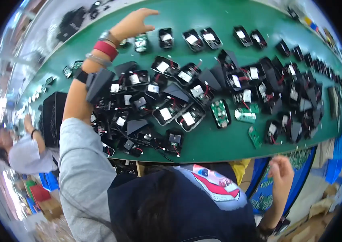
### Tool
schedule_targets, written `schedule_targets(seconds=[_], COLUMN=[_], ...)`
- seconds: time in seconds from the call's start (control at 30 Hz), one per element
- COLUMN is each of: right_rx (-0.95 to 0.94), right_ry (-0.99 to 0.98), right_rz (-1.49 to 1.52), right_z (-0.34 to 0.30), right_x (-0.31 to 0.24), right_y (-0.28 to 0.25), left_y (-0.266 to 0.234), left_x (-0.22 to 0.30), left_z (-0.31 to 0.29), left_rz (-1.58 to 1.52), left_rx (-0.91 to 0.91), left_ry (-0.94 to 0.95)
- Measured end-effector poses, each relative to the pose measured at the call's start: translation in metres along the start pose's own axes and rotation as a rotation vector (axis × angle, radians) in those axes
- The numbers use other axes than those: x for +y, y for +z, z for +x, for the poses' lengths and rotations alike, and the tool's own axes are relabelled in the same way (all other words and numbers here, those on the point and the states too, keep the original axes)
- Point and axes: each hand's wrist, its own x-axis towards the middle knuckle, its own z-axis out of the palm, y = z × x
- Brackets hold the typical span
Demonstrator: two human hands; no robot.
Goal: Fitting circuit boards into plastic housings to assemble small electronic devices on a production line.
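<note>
My left hand (pixel 134 23) reaches over the far left of the green table, palm down, thumb and fingers apart, with nothing visible in it. Just beneath it lies a green circuit board in a black casing (pixel 141 42). My right hand (pixel 282 171) is off the table's near edge at the right, its fingers curled and nothing seen in them. Left of that hand, on the table, are a loose narrow circuit board (pixel 254 137) and a black casing with a green circuit board (pixel 220 113). Many open black casings (pixel 191 117) with red wires and white labels fill the middle.
A second cluster of casings (pixel 294 94) covers the right side, with a row of casings (pixel 310 59) behind it. A black crate (pixel 53 117) stands at the left, near another person (pixel 28 151). Blue-edged trays of circuit boards (pixel 265 183) lie below the table's right edge.
</note>
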Motion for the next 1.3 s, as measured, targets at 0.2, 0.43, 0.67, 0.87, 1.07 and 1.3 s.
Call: schedule_targets(seconds=[0.2,0.43,0.67,0.87,1.07,1.3], right_rx=[-0.079,-0.151,-0.212,-0.331,-0.506,-0.153], right_ry=[-0.351,-0.456,-0.553,-0.319,-0.216,-0.822], right_rz=[-0.333,-1.136,-0.436,0.338,0.656,0.367], right_z=[0.041,0.065,0.082,0.092,0.078,0.070], right_x=[-0.041,-0.041,-0.058,-0.086,-0.102,-0.085], right_y=[0.048,0.069,0.054,0.077,0.121,0.142], left_y=[0.017,0.020,-0.051,-0.056,0.005,0.017], left_x=[0.031,0.048,0.113,0.240,0.271,0.274], left_z=[0.012,-0.001,-0.073,-0.142,-0.147,-0.142], left_rz=[-0.113,-0.007,-0.672,-1.494,-1.512,-1.567], left_rx=[-0.414,-0.264,0.149,0.250,0.443,0.323], left_ry=[0.018,0.061,-0.305,-0.589,-0.539,-0.492])
